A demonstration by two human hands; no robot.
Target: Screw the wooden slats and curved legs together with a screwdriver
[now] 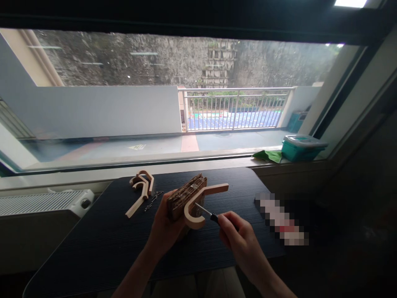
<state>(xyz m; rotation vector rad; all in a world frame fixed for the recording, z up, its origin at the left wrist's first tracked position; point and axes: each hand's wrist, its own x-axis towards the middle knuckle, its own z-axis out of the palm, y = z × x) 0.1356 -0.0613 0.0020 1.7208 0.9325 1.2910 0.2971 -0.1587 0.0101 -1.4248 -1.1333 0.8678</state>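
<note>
My left hand (pixel 167 225) is closed around a rough brown wooden block (pixel 187 193), which it holds tilted above the table. Against the block's near side lies a pale wooden hook (pixel 194 217), its curved end toward me and its straight end pointing right. My right hand (pixel 237 231) grips the dark handle of a screwdriver (pixel 214 216). The metal shaft points up and left, its tip at the inner side of the hook's curve. Whether a screw sits under the tip is too small to tell.
More wooden hooks (pixel 144 188) lie at the back left of the dark table (pixel 102 244), beside several screws (pixel 153 200). A green cloth (pixel 268 155) and a teal lidded box (pixel 302 148) rest on the windowsill. A white radiator (pixel 46 203) stands at left.
</note>
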